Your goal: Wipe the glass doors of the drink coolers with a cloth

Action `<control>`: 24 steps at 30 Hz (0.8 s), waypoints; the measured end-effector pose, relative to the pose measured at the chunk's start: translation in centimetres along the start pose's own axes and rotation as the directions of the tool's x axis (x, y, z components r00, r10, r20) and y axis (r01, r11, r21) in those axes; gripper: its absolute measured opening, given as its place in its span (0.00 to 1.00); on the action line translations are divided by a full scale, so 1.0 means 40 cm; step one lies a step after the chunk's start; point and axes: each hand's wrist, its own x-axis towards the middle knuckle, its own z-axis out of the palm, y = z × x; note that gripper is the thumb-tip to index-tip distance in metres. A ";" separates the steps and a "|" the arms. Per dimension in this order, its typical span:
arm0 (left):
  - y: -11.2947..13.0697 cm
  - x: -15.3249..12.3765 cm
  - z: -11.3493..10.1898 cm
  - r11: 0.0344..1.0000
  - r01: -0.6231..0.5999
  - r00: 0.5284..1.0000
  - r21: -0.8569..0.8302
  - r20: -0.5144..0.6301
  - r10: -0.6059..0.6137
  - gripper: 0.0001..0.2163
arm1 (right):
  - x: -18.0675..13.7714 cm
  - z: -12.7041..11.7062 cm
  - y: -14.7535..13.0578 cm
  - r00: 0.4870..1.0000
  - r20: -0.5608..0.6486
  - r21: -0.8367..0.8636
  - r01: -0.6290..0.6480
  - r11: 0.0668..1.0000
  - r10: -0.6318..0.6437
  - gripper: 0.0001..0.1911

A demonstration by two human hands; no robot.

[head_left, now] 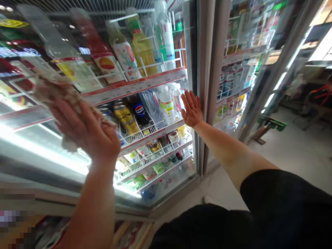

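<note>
Left hand and right hand bare, forearms bare; black short sleeve on the right arm.

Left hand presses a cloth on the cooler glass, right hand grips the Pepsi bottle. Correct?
No. Head view: the right hand is open, flat against the cooler door near its right edge; the Pepsi bottle sits on a shelf behind the glass. The left hand does press the cloth on the glass.

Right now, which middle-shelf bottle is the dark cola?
The Pepsi bottle: dark contents, round red-white-blue logo. The yellow-labelled bottle stands left of it, clear bottles right. It sits between the left hand's cloth and the right hand.
</note>
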 end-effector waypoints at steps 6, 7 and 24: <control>0.044 -0.114 0.050 0.952 -0.212 0.940 -0.221 0.221 0.261 0.27 | 0.000 0.004 0.001 1.000 -0.023 -0.035 0.013 0.999 -0.013 0.33; 0.038 -0.101 0.046 0.961 -0.205 0.946 -0.188 0.213 0.243 0.28 | 0.000 0.003 0.001 1.000 -0.018 -0.033 0.008 0.999 -0.009 0.33; 0.110 -0.015 0.074 0.972 -0.100 0.969 -0.213 0.202 0.144 0.29 | 0.002 0.002 -0.001 1.000 -0.004 -0.010 -0.012 1.000 0.012 0.34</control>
